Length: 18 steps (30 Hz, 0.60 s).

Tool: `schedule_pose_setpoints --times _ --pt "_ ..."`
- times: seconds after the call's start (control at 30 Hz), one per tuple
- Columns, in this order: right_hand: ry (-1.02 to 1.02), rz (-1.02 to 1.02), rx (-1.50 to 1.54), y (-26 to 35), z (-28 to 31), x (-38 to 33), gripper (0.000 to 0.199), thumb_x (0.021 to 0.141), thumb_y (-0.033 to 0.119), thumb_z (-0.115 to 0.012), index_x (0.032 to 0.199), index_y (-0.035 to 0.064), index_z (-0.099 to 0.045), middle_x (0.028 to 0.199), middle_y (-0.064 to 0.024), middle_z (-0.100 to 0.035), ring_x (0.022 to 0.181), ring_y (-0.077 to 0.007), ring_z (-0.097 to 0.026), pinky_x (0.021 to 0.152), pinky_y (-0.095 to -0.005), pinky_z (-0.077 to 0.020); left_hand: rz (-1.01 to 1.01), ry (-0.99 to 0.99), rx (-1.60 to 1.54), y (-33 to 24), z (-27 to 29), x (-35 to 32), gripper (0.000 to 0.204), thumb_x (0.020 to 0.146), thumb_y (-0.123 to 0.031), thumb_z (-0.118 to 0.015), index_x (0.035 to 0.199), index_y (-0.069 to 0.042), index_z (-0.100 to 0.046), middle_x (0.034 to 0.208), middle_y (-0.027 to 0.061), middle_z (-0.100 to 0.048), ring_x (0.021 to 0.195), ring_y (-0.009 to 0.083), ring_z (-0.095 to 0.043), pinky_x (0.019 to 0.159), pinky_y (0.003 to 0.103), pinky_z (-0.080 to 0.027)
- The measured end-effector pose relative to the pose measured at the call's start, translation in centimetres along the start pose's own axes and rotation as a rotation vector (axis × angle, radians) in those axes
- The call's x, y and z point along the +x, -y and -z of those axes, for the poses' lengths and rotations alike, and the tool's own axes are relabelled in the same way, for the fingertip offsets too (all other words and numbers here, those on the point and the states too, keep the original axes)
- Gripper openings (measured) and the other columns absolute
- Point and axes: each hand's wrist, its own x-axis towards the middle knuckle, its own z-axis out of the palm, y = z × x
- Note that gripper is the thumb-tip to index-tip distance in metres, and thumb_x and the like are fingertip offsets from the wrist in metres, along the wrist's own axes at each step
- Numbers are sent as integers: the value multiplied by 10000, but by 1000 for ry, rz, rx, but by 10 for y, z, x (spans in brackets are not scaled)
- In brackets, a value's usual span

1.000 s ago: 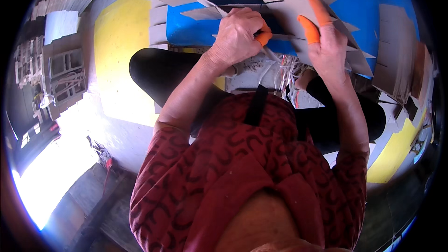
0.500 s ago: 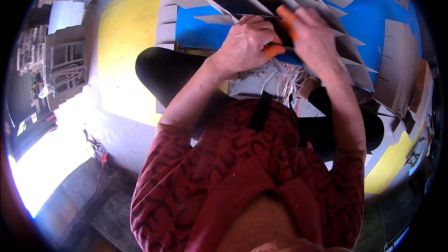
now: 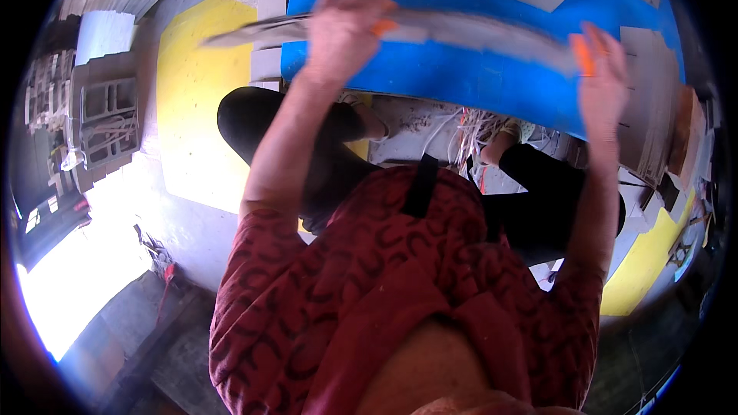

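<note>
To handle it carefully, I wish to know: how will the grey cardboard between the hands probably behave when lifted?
The grey cardboard looks thin, so it is probably light. It seems fairly stiff lengthwise, spanning left hand to right hand with no clear sag. Layers may fan apart: a dark gap shows beyond the left hand.

No readable lettering (or numbers) anywhere.

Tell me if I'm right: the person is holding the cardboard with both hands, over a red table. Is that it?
Nearly! The table is blue, not red; the head view shows it. The rest is right: the left hand and the right hand hold the cardboard over it.
</note>
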Motion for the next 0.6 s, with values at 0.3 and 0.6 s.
schedule_pose_setpoints --times 0.3,0.6 --pt "306 -472 -828 -279 3 -64 564 853 379 -697 1330 115 -549 1394 -154 -511 1287 -377 -468 999 -516 -443 602 -561 -144 146 104 -109 400 863 -103 -705 1261 -102 -667 1039 81 -726 941 170 -659 840 305 -516" --pt "56 -409 -559 -274 42 -46 405 839 226 -655 1233 133 -648 1201 -143 -662 1083 -356 -626 894 -479 -486 1023 -59 -104 206 54 -286 254 831 -189 -628 1025 -66 -736 980 132 -724 900 259 -680 771 350 -528"
